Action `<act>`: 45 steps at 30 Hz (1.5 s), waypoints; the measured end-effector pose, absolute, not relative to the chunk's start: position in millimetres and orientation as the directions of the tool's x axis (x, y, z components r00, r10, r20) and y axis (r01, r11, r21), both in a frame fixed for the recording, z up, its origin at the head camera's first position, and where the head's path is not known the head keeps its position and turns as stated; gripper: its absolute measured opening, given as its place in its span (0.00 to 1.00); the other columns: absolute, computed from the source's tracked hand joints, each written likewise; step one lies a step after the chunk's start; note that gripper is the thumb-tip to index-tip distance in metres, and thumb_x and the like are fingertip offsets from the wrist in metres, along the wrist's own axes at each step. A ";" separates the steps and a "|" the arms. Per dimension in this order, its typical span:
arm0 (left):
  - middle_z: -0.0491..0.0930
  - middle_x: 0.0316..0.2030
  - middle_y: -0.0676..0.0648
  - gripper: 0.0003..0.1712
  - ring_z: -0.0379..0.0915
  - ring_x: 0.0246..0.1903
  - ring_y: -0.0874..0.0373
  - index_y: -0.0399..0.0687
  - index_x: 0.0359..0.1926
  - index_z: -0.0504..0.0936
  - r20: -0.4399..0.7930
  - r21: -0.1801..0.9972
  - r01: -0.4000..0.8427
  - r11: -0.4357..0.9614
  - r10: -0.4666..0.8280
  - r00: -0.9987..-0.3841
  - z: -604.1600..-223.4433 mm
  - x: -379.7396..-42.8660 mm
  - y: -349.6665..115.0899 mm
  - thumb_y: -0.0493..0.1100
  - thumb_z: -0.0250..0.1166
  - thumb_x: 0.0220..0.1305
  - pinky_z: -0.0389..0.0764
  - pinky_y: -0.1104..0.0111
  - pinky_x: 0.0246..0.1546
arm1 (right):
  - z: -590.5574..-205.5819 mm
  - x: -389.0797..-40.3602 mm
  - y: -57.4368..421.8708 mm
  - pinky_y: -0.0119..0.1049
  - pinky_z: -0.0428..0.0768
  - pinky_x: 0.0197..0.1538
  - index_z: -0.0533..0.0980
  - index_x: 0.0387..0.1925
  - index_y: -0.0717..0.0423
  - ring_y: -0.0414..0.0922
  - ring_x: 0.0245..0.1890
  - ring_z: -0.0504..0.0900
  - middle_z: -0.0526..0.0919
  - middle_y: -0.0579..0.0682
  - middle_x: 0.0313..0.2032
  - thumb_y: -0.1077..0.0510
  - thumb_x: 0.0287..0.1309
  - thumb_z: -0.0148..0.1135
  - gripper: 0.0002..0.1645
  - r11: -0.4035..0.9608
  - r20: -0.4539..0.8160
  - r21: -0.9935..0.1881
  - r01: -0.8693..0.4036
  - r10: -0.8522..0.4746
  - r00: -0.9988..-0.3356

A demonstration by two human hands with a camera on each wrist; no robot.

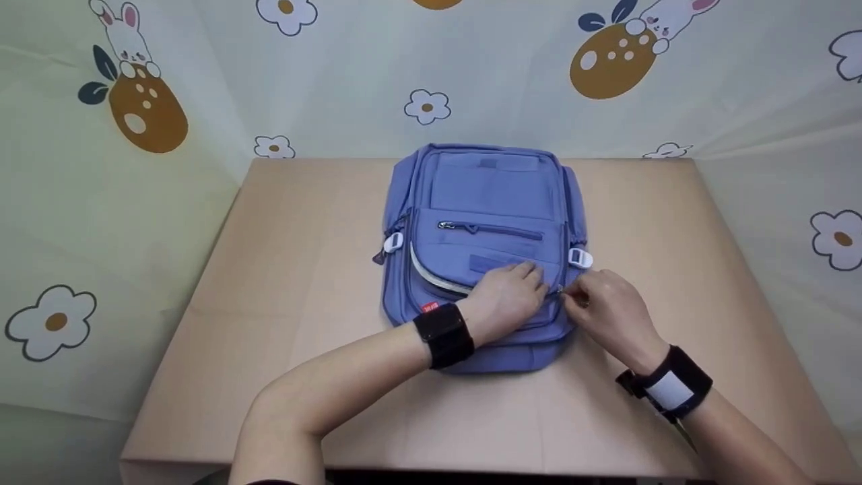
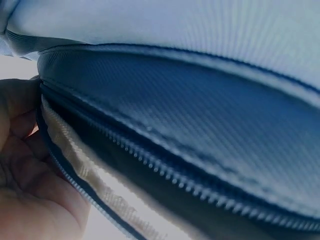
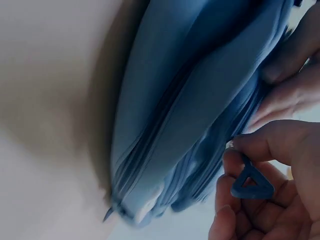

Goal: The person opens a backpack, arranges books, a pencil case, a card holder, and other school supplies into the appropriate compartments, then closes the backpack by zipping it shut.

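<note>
A blue backpack (image 1: 495, 188) lies on the table, its front pocket partly unzipped along a curved zipper (image 2: 165, 172) with pale lining (image 2: 112, 195). My left hand (image 1: 502, 300) lies over the pocket and grips its fabric near the zipper; the thumb is hidden in the head view. Close beside it at the bag's right edge, my right hand (image 1: 616, 313) pinches the zipper slider between thumb and index finger. A dark triangular zipper pull (image 3: 252, 186) hangs against the curled fingers in the right wrist view.
The brown-covered table (image 1: 303, 256) extends on both sides of the bag. White buckles (image 1: 580, 258) sit on the bag's sides, and a short zipper (image 1: 505, 231) crosses its upper front. A printed curtain (image 1: 350, 74) encloses the table.
</note>
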State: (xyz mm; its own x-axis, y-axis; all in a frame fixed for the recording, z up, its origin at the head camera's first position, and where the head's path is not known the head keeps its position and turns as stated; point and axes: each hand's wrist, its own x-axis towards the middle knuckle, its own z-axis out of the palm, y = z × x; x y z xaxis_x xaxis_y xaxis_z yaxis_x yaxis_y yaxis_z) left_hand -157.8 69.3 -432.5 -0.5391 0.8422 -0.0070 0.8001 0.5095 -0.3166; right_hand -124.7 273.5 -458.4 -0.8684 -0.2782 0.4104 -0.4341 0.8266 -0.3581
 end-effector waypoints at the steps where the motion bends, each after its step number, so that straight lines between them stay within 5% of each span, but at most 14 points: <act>1: 0.75 0.66 0.44 0.22 0.70 0.66 0.50 0.49 0.67 0.79 -0.006 -0.315 0.800 0.510 0.842 -0.540 -432.2 -157.8 69.2 0.43 0.52 0.77 0.74 0.62 0.63 | -457.4 -122.2 271.1 0.42 0.75 0.31 0.84 0.29 0.57 0.45 0.28 0.77 0.83 0.47 0.26 0.67 0.50 0.72 0.05 0.825 0.406 -0.357 -0.439 -0.286 -0.868; 8: 0.76 0.65 0.45 0.21 0.72 0.65 0.51 0.50 0.65 0.80 0.022 -0.328 0.797 0.506 0.848 -0.530 -429.8 -155.8 64.1 0.43 0.53 0.77 0.75 0.64 0.62 | -457.4 -118.9 267.0 0.42 0.77 0.32 0.84 0.30 0.56 0.44 0.28 0.78 0.84 0.47 0.27 0.68 0.52 0.73 0.06 0.819 0.389 -0.387 -0.424 -0.271 -0.880; 21: 0.82 0.57 0.44 0.17 0.78 0.59 0.49 0.47 0.56 0.86 0.272 -0.236 0.828 0.508 0.853 -0.446 -421.0 -146.9 -3.2 0.38 0.58 0.71 0.77 0.61 0.60 | -456.9 -118.5 274.9 0.39 0.70 0.31 0.81 0.29 0.53 0.42 0.27 0.72 0.78 0.43 0.26 0.62 0.56 0.75 0.07 0.823 0.398 -0.389 -0.415 -0.256 -0.881; 27: 0.85 0.52 0.44 0.08 0.81 0.55 0.50 0.45 0.43 0.86 0.382 -0.176 0.815 0.552 0.801 -0.460 -428.7 -151.6 -25.9 0.36 0.60 0.71 0.80 0.62 0.56 | -455.6 -118.9 276.7 0.40 0.70 0.32 0.80 0.28 0.54 0.43 0.28 0.71 0.78 0.44 0.25 0.64 0.54 0.75 0.08 0.829 0.414 -0.378 -0.413 -0.248 -0.876; 37: 0.85 0.51 0.44 0.08 0.82 0.53 0.49 0.43 0.42 0.84 0.390 -0.217 0.803 0.556 0.803 -0.450 -435.4 -154.0 -28.0 0.31 0.62 0.64 0.84 0.61 0.49 | -458.5 -119.0 273.0 0.38 0.67 0.31 0.79 0.28 0.52 0.42 0.27 0.69 0.76 0.44 0.25 0.61 0.55 0.75 0.10 0.816 0.444 -0.385 -0.431 -0.246 -0.862; 45: 0.83 0.54 0.43 0.05 0.79 0.57 0.47 0.44 0.42 0.83 0.345 -0.175 0.813 0.555 0.808 -0.477 -439.1 -152.8 -30.6 0.38 0.61 0.70 0.82 0.59 0.53 | -459.4 -116.6 271.9 0.37 0.66 0.31 0.76 0.25 0.49 0.40 0.27 0.69 0.74 0.40 0.25 0.62 0.55 0.75 0.13 0.802 0.442 -0.416 -0.429 -0.234 -0.866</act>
State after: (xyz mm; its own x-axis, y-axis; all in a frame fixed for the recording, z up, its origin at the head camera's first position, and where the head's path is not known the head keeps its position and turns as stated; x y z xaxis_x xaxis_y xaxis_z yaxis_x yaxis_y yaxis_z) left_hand -152.8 -30.6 -439.1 -0.4772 0.8083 0.3448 0.8133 0.5548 -0.1751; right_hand -116.6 271.9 -459.4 -0.8658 -0.2344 0.4421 -0.4292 0.8019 -0.4155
